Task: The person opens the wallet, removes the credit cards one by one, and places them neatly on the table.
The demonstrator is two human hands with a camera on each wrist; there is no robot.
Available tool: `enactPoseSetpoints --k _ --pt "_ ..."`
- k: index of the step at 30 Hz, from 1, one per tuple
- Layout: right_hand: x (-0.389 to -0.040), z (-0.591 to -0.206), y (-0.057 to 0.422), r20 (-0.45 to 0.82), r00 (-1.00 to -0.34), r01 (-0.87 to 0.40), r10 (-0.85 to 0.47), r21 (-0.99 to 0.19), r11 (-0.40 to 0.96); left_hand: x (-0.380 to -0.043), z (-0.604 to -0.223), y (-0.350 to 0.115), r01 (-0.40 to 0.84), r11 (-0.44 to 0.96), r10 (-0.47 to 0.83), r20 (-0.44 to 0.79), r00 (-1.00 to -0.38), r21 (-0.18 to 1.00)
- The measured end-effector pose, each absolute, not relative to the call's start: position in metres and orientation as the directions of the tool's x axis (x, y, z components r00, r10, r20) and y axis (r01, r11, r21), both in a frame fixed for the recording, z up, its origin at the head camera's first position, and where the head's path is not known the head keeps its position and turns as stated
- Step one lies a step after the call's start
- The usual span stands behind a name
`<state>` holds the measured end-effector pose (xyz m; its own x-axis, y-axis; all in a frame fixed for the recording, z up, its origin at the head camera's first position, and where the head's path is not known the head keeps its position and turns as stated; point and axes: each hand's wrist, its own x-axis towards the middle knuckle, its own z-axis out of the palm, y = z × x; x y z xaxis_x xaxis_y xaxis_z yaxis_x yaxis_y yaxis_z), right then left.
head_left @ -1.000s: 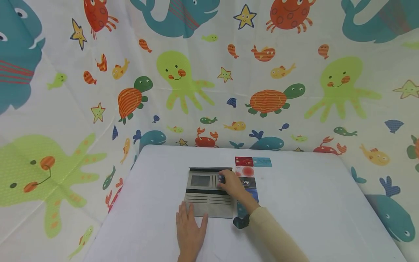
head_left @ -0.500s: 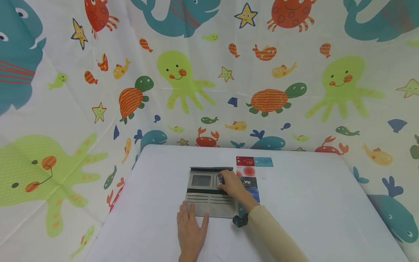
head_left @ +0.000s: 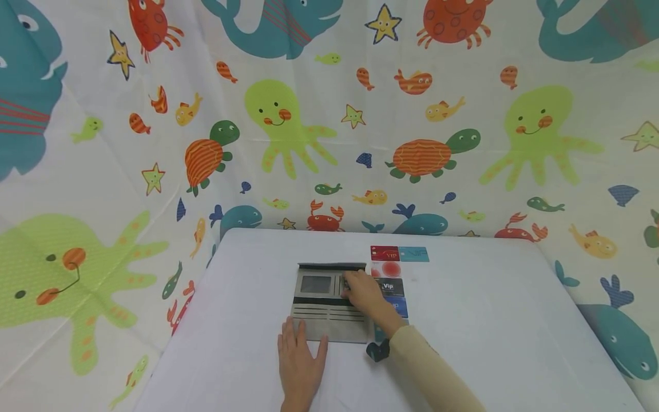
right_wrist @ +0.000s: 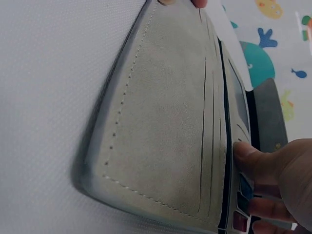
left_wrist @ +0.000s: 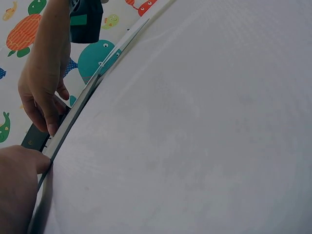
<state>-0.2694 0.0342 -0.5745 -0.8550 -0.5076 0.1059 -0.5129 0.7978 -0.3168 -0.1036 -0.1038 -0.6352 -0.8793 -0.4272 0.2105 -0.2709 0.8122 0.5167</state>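
Observation:
A grey long wallet [head_left: 329, 330] lies unfolded, its slots and dark window pocket facing up. My left hand [head_left: 300, 363] rests with extended fingers on its near-left edge; the left thumb shows in the left wrist view. My right hand [head_left: 364, 290] is at the wallet's upper right, beside the window pocket. In the right wrist view the right thumb [right_wrist: 251, 158] presses the pocket edge, its other fingers curled beyond. Between them show blue, teal and red patches of what looks like a card [right_wrist: 245, 187], mostly hidden by hand and pocket.
Right of the wallet lie several cards: a red VIP card [head_left: 384, 253], a light blue card [head_left: 414, 254], a white card with a red disc [head_left: 390, 269], a black Vip card [head_left: 393, 286] and a blue card [head_left: 397, 305]. A sea-animal curtain [head_left: 360, 114] hangs behind the white table [head_left: 479, 320].
Less of the coloured piece shows between my right fingers than a second ago. The right hand stays at the same pocket with slight finger movement; the left hand holds its place.

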Motion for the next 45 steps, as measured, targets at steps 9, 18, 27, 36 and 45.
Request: enactPoseSetpoints --k 9,18,27,36,45 --pt "-0.270 -0.577 0.033 0.127 -0.846 -0.531 -0.519 -0.294 0.794 -0.104 -0.635 -0.103 -0.273 0.809 -0.435 0.218 -0.873 0.521" --pt "-0.277 -0.578 0.037 0.050 -0.849 -0.496 -0.526 -0.419 0.761 -0.103 -0.634 -0.103 -0.291 0.803 -0.438 0.184 -0.880 0.519" --pt "-0.290 -0.571 0.041 -0.066 -0.846 -0.429 -0.528 -0.504 0.750 -0.102 -0.636 -0.100 -0.280 0.811 -0.439 0.219 -0.871 0.513" --pt "-0.295 -0.563 0.038 -0.087 -0.828 -0.459 -0.554 -0.462 0.759 -0.104 -0.631 -0.102 -0.287 0.799 -0.437 0.184 -0.880 0.528" --pt "-0.305 -0.562 0.037 -0.151 -0.807 -0.468 -0.571 -0.427 0.774 -0.104 -0.634 -0.101 -0.286 0.801 -0.443 0.199 -0.874 0.525"
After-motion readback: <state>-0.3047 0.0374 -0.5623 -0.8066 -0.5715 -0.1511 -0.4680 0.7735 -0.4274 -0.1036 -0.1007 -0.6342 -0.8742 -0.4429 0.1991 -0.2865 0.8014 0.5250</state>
